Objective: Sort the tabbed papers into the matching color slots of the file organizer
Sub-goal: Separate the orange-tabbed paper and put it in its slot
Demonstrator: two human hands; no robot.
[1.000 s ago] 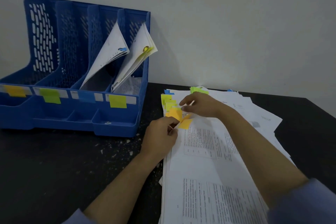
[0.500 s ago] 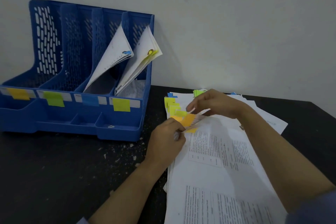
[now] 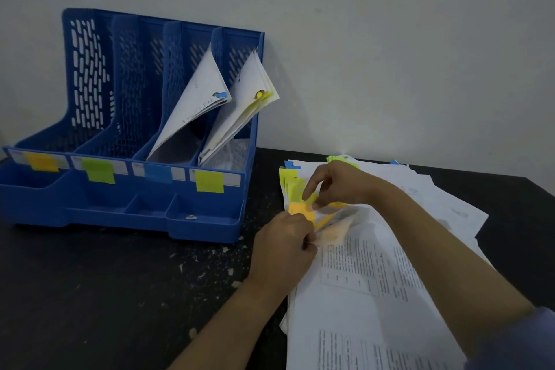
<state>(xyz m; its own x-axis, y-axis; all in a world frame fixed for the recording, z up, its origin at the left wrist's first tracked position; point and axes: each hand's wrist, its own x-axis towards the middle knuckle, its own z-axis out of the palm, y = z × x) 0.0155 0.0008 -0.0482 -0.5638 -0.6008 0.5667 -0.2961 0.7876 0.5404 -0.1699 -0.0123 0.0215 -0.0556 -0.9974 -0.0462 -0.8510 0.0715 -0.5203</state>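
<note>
one file organizer (image 3: 90,207), four slots, four colour labels, two hands

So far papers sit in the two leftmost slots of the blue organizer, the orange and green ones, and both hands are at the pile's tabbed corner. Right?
Not quite. The head view shows the papers in the two rightmost slots of the organizer, labelled blue and yellow. The orange and green slots show none. The left hand and right hand are at the pile's tabbed corner.
</note>
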